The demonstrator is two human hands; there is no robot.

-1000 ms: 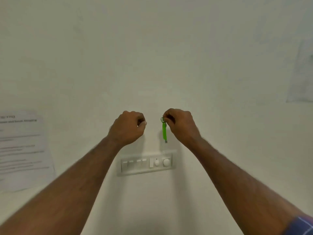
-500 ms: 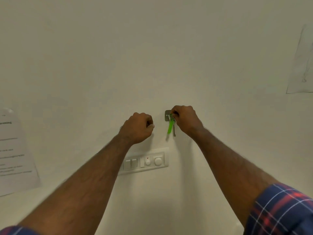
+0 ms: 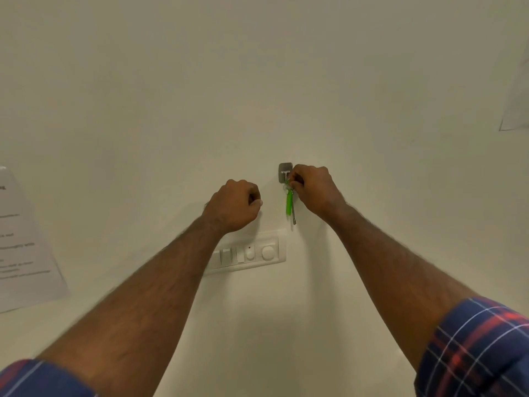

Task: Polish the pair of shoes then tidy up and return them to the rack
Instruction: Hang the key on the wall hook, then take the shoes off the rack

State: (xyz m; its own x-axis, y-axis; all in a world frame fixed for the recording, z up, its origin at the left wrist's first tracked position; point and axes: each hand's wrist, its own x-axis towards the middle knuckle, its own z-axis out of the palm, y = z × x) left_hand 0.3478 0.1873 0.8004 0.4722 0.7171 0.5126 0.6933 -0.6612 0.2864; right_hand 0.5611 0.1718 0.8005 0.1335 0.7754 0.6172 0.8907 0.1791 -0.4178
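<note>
On the pale wall, a small grey metal hook (image 3: 285, 171) held a bunch of keys (image 3: 289, 200). One part of the bunch was a bright green tag that hung straight down. A thin metal key hung just beside it and reached a bit lower. No shoes or rack could be seen in this view.

The right hand (image 3: 314, 188) was up at the hook. Its fingers were curled, and the fingertips (image 3: 294, 179) pinched the ring at the top of the keys, right where it met the hook. The back of that hand faced the camera.

The left hand (image 3: 234, 205) was near, a little lower and to the left of the keys. It was curled into a loose fist with the thumb tucked at the side. It held nothing and did not touch the keys. The two hands were apart, with bare wall between them.

Just under the hands sat a white switch plate (image 3: 250, 254) with flat switches, a small round button with a red dot and a round knob. The left arm crossed in front of its left end.

Both arms had rolled-up blue sleeves (image 3: 481, 351) with red and white checks. A sheet of paper (image 3: 25, 245) with blurry print was stuck on the wall far to the left. The edge of another paper (image 3: 516, 104) showed far to the right.
</note>
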